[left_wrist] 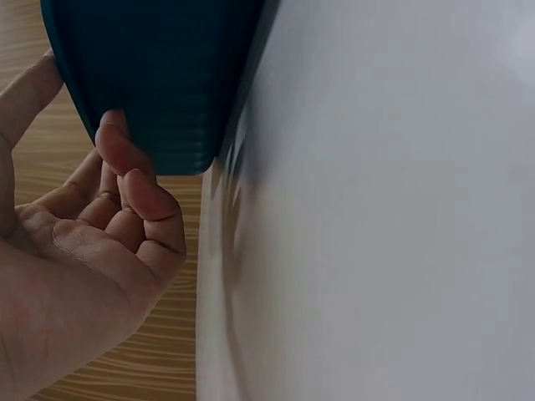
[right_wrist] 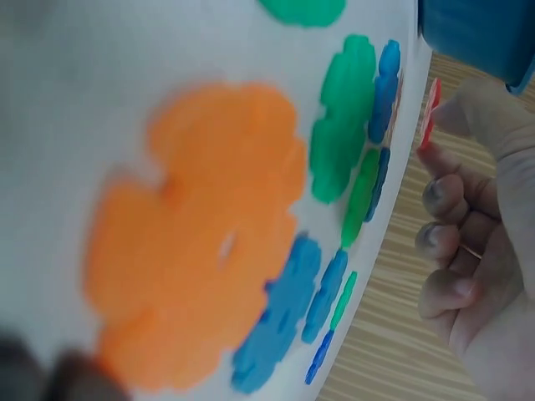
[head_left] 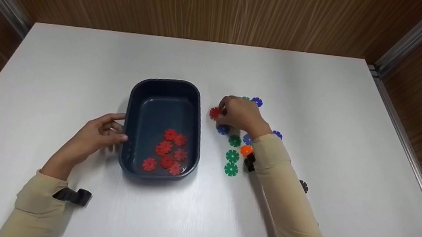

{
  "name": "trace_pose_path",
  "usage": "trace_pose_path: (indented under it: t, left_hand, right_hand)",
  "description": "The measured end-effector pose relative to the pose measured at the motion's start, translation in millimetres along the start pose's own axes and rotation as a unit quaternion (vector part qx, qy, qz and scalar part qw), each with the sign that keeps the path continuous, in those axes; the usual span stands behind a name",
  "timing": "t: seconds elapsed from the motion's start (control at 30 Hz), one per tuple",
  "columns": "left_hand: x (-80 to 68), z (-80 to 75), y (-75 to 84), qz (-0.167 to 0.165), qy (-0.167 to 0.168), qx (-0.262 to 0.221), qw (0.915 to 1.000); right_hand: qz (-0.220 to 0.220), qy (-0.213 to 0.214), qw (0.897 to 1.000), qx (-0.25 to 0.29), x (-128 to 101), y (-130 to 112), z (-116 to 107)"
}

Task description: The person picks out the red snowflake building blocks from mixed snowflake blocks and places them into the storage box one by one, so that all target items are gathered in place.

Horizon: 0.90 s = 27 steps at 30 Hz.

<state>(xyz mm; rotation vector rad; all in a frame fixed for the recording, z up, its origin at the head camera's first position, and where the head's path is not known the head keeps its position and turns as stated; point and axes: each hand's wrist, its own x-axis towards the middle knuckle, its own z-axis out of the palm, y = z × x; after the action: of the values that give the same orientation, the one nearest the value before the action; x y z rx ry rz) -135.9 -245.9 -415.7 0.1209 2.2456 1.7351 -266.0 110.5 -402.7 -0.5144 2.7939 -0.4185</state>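
A dark blue rectangular tub (head_left: 197, 133) stands left of the table's middle with several red notched plastic discs (head_left: 166, 161) in its near part. My left hand (head_left: 90, 135) holds the tub's left side, thumb at the rim and fingers along the outer wall. Right of the tub, my right hand (head_left: 242, 114) pinches a red notched disc (right_wrist: 430, 113) between thumb and index finger. In the head view, a red disc (head_left: 215, 113) shows at those fingertips; whether it is the pinched one, I cannot tell.
Green discs (head_left: 232, 156) lie in a column right of the tub, with an orange disc (head_left: 246, 151) beside them. Blue discs (head_left: 257, 101) are scattered around my right hand, partly hidden. A dark disc (head_left: 304, 186) lies by the right forearm. Wood-grain panels (head_left: 209, 8) border the white table.
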Motion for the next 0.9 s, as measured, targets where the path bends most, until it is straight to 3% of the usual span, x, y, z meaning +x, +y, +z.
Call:
trace_pose_path:
  t: [0.23,0.53,0.9]
  left_hand:
    - [-1.6,-0.8,0.5,0.001,0.001,-0.002,1.0]
    - [0.3,-0.6,1.4,0.003,-0.002,-0.004,1.0]
    - [1.0,1.0,2.2,0.002,-0.002,0.003,1.0]
  right_hand:
    - [-0.021,0.004,0.999,0.029,-4,3,-7]
    - [-0.053,0.024,0.986,0.155,-13,-5,-18]
    - [-0.142,0.044,0.977,0.153,-26,-45,-16]
